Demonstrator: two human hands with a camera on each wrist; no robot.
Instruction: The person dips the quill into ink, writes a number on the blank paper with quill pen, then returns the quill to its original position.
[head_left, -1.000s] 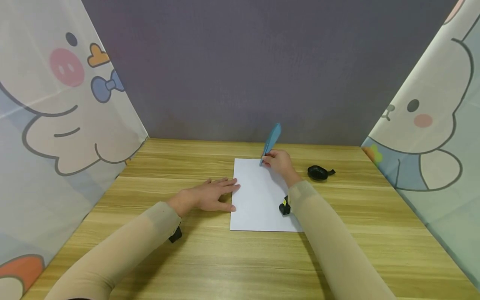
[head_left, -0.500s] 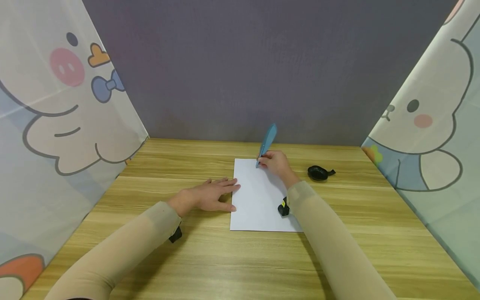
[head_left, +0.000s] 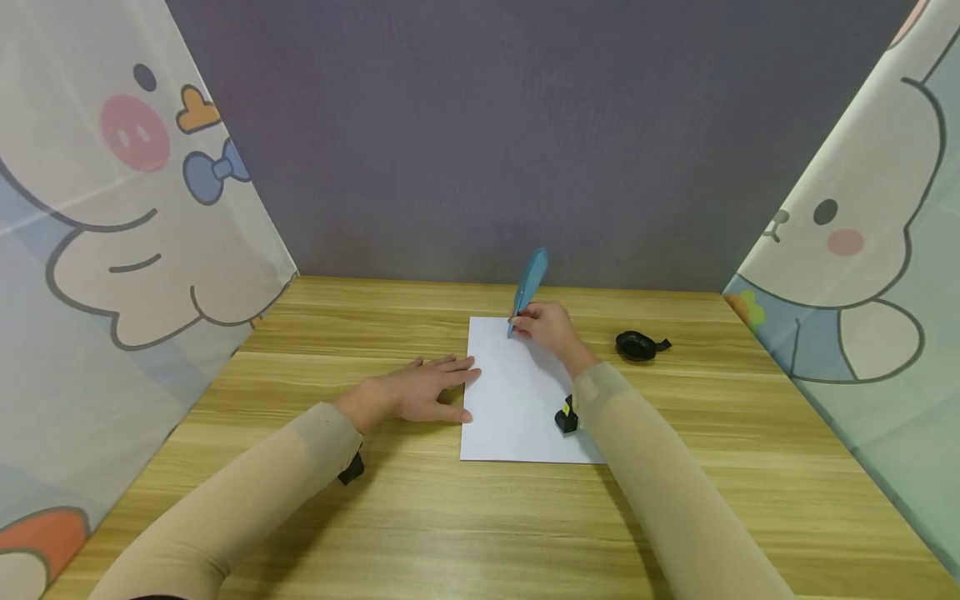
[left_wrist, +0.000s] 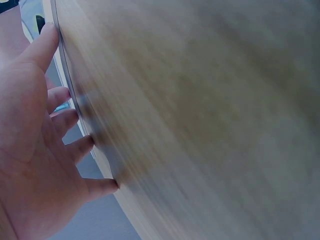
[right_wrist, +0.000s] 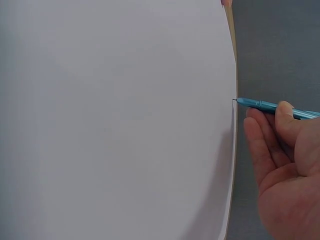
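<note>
A white sheet of paper [head_left: 517, 400] lies on the wooden table. My right hand [head_left: 547, 325] pinches a blue feather pen [head_left: 531, 279] near the sheet's top edge, its feather tilted up and to the right. In the right wrist view the pen's blue barrel [right_wrist: 257, 104] lies between thumb and fingers, its tip at the paper's surface. My left hand [head_left: 427, 390] lies with spread, straight fingers, its fingertips on the sheet's left edge. The left wrist view shows the palm side of the left hand [left_wrist: 35, 135], fingertips touching down.
A small black pan-shaped dish [head_left: 636, 346] with a short handle stands right of the paper. A grey panel [head_left: 480, 142] closes off the table's back edge. Cartoon-printed cloths [head_left: 840, 333] hang at both sides. Each wrist wears a small black camera [head_left: 567, 417].
The right hand has slid a little to the left and slightly nearer with the feather pen. Left hand, paper and black dish have stayed in place.
</note>
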